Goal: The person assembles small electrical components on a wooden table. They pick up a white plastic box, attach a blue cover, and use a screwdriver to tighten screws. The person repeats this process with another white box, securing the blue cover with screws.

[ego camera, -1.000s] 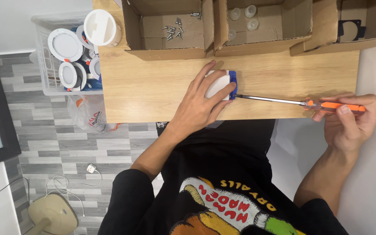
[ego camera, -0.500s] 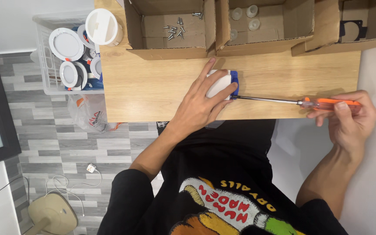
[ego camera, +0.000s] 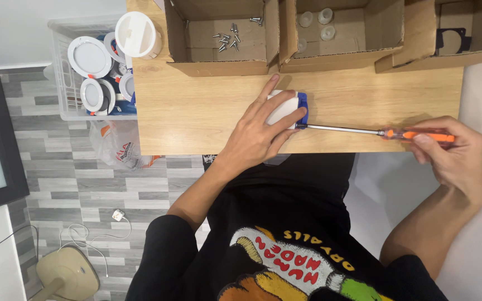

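A home assembly bench: cardboard parts boxes (ego camera: pixel 221 39) on a wooden table (ego camera: pixel 196 111).

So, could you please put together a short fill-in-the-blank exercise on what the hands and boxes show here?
1. The right hand grips a screwdriver by its ____ handle.
2. The left hand presses a white and ____ part onto the wooden table.
3. The leftmost cardboard box holds loose ____.

Missing words: orange; blue; screws
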